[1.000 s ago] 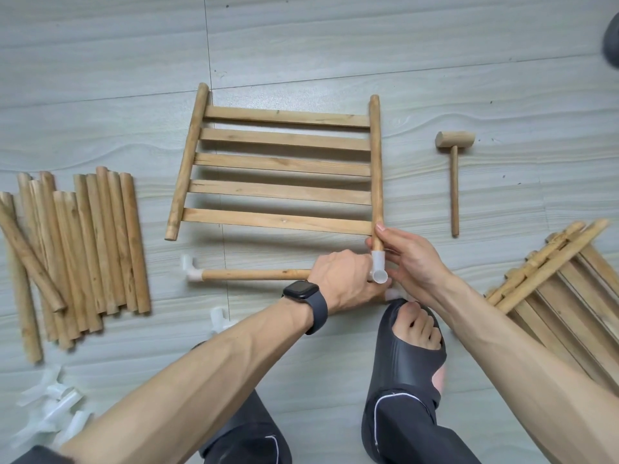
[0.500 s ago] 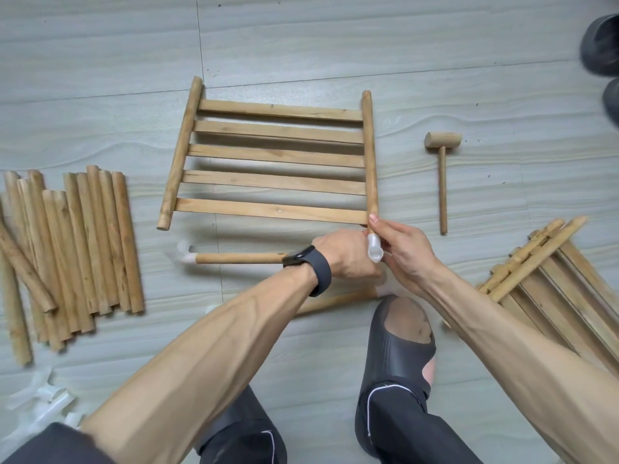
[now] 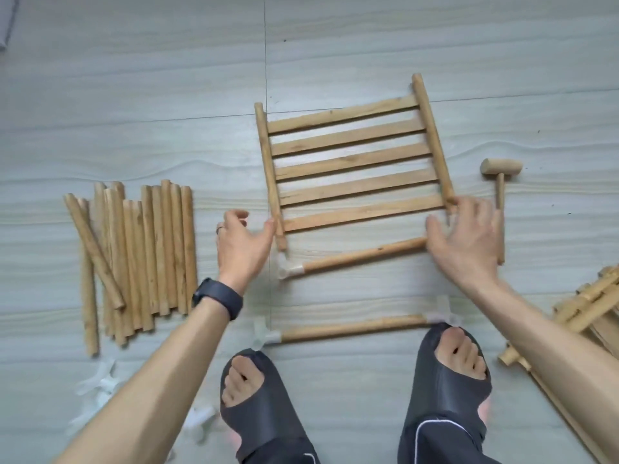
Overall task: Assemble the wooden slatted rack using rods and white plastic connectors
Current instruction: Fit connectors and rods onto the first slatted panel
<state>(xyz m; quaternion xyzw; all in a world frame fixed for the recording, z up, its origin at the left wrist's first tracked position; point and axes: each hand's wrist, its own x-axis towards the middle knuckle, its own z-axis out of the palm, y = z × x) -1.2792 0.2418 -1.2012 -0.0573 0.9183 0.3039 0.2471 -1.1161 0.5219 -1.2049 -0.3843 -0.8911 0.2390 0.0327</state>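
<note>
The left hand (image 3: 243, 249) is lying open, its thumb touching the left side stick of the slatted panel (image 3: 351, 165), which is lying flat on the floor. The right hand (image 3: 465, 239) is spreading its fingers over the panel's bottom right corner and hiding the joint there. I think the rod (image 3: 361, 254) is being joined to the panel's bottom. Its white connector (image 3: 286, 267) is sitting just under the left stick. Next, both corners probably need pushing in tight.

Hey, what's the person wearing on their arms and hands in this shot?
The left forearm and right forearm are bare, with no sleeves showing. The left hand has a ring on one finger and a black smartwatch at the wrist. The right hand wears nothing.
</note>
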